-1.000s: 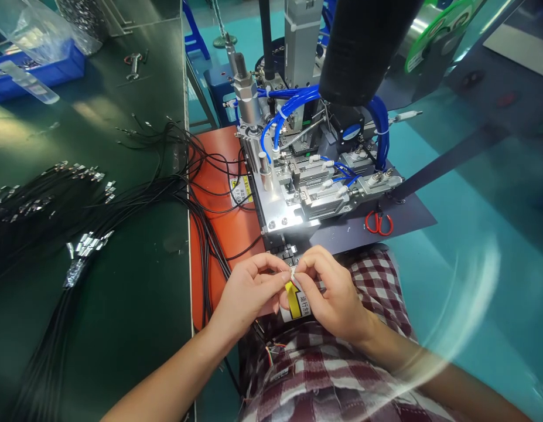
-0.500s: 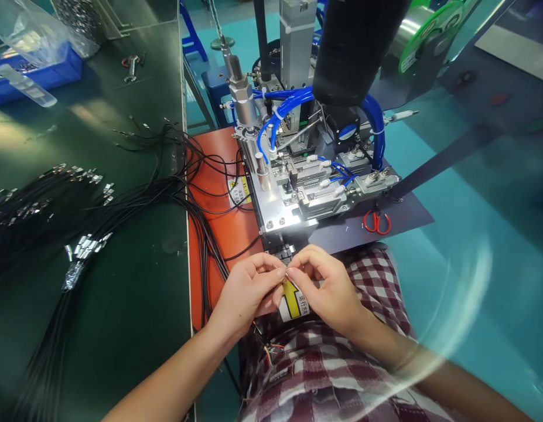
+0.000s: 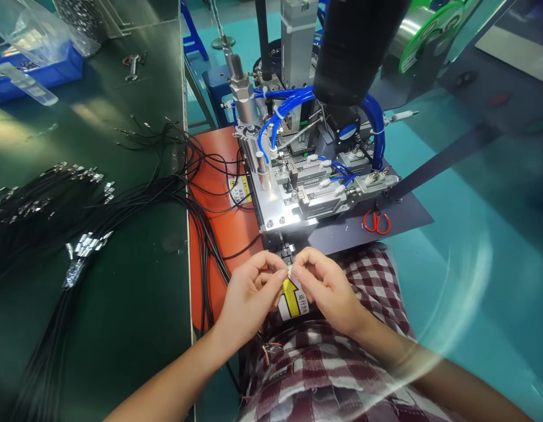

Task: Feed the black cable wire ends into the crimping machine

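My left hand (image 3: 252, 288) and my right hand (image 3: 327, 288) meet in front of the machine, thumbs and index fingers pinched. Whatever lies between the fingertips is too small to make out. Just below them shows a white label with a yellow arrow (image 3: 292, 299). A small dark metal fixture (image 3: 287, 252) juts from the machine (image 3: 284, 211) right beyond my fingertips. Thin coloured wire ends (image 3: 271, 347) of a black cable rest by my lap, under my left wrist.
Black cables (image 3: 205, 240) run over the orange board (image 3: 218, 228) from the dark green table (image 3: 135, 281) on the left. Cable bundles with metal connectors (image 3: 87, 246) lie there. Red-handled scissors (image 3: 376, 223) sit right of the machine. A blue bin (image 3: 69, 64) stands far left.
My fingertips have drawn slightly apart, the right hand shifting a little to the right. More of the yellow arrow now shows between them. The machine and cables stay put.
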The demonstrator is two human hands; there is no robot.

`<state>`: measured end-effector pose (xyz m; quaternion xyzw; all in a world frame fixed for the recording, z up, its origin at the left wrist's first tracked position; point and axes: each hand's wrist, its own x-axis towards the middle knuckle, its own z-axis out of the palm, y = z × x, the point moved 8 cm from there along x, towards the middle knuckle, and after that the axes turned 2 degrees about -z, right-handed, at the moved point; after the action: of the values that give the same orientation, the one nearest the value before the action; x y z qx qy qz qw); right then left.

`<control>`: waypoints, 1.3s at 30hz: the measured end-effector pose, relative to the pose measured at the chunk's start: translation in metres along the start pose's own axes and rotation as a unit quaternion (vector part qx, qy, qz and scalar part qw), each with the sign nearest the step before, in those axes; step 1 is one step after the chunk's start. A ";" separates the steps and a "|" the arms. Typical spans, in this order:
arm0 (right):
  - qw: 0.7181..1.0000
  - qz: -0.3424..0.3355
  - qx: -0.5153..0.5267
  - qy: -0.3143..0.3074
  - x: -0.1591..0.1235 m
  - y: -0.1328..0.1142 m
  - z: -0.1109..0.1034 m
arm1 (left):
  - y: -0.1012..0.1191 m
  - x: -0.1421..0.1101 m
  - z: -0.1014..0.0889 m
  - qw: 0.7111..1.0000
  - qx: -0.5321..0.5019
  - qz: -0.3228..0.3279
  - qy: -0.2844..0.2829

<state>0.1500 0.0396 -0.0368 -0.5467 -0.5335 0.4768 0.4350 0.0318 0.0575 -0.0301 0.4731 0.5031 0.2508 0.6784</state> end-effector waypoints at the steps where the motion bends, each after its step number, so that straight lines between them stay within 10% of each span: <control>1: 1.000 0.015 0.019 -0.010 0.000 0.002 0.001 | 0.000 0.000 0.001 1.000 -0.007 -0.011 -0.017; 12: 0.998 -0.061 0.002 0.005 0.001 -0.012 -0.004 | -0.002 0.003 0.000 0.993 -0.024 -0.088 -0.075; 23: 0.998 -0.044 -0.033 0.016 0.001 -0.012 -0.003 | 0.010 -0.002 -0.011 0.992 0.068 0.047 0.090; 29: 0.995 0.050 0.085 -0.008 0.003 0.004 0.001 | 0.000 0.002 -0.009 0.998 -0.029 -0.023 0.057; 39: 1.000 0.010 0.015 -0.013 0.005 -0.005 0.001 | -0.014 0.005 -0.011 0.995 -0.062 -0.067 0.044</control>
<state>0.1479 0.0443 -0.0325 -0.5392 -0.5261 0.4964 0.4313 0.0215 0.0598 -0.0449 0.3843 0.5464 0.2559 0.6988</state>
